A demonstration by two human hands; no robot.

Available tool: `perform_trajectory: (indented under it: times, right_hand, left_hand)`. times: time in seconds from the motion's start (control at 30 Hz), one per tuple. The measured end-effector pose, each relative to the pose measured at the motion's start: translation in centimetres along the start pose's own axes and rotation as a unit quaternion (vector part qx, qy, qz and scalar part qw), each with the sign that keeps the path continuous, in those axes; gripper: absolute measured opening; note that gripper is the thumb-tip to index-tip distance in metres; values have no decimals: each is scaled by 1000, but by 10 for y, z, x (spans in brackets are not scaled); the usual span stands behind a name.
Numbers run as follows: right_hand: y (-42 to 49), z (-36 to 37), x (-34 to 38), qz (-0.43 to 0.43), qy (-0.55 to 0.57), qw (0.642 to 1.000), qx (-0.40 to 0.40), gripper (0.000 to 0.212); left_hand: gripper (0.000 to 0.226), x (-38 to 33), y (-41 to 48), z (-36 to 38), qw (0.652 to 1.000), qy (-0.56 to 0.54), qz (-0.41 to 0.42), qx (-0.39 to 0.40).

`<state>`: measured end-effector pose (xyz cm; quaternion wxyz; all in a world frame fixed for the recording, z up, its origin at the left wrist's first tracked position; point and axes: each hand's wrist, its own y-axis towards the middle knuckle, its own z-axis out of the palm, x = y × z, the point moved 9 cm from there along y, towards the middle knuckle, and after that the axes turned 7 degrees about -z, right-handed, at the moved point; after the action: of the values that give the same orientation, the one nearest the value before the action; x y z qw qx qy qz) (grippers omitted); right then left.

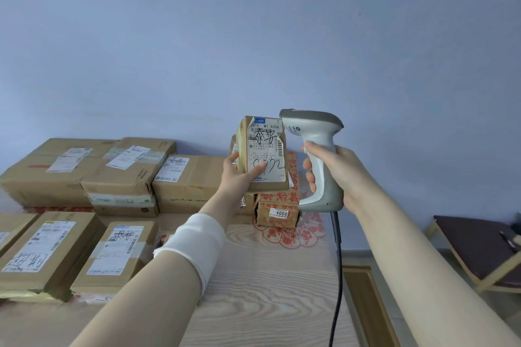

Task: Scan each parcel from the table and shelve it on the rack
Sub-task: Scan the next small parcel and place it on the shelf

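Raised above the light wood-grain table (267,276) and pinched at its lower end by the left hand (236,177): a small brown cardboard parcel with a white shipping label (266,149), thumb laid across the label's scrawled lower part. Just beside its top right corner, clenched by the pistol grip in the right hand (349,172): a grey-and-white handheld barcode scanner (313,124). Likely to misread, with the nose aimed sideways past the box edge rather than onto the label face; needs a turn of box or scanner. Torn along the label's right margin and inked over near the top barcode, so possibly unreadable anyway. Gripped low on a tall box, hence liable to tip or slip during that turn. Trailing down past the table edge, a black cable (340,256), apt to snag on the carry to a rack nowhere in view.
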<state>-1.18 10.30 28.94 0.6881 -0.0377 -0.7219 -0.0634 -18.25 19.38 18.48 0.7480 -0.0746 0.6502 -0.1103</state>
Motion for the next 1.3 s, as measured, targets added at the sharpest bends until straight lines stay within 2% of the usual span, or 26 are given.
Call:
perform_trajectory:
  times: [0.33,0.9,1.3]
  right_hand:
    - [-1,11,-7,50,75,994,59,21]
    - [7,8,22,-25,-23,999,11,17]
    - [5,10,21,-18,-48,998,22,16]
  left_hand:
    - [79,-18,-3,0,999,-14,46,11]
    - [79,-40,0,1,997,5,76,16]
    - [79,-36,-3,-1,997,9,74,16]
